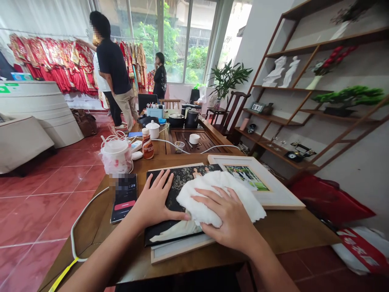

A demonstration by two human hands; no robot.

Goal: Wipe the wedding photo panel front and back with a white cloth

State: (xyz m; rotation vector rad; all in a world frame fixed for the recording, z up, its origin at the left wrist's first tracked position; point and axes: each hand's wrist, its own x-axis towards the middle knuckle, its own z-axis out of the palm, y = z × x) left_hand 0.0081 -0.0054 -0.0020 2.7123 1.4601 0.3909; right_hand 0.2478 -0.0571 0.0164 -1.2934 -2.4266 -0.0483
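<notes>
My left hand [156, 198] lies flat with its fingers spread on a dark photo panel [162, 182], which shows a wedding picture. My right hand [227, 217] presses down on a crumpled white cloth [215, 198] that covers the middle of the panel. The cloth hides much of the picture. Under the panel a pale wooden frame [182, 250] sticks out. To the right lies a framed couple photo [247, 179] in a wide cream mount. Close to my left hand, a smartphone [124, 196] lies face up with its screen lit.
A white cable [75, 231] runs along the wooden table's [291, 231] left side. Farther off stand a wrapped white container, a sauce bottle and a tea tray with a kettle. Two people stand by racks of red garments. Shelves line the right wall.
</notes>
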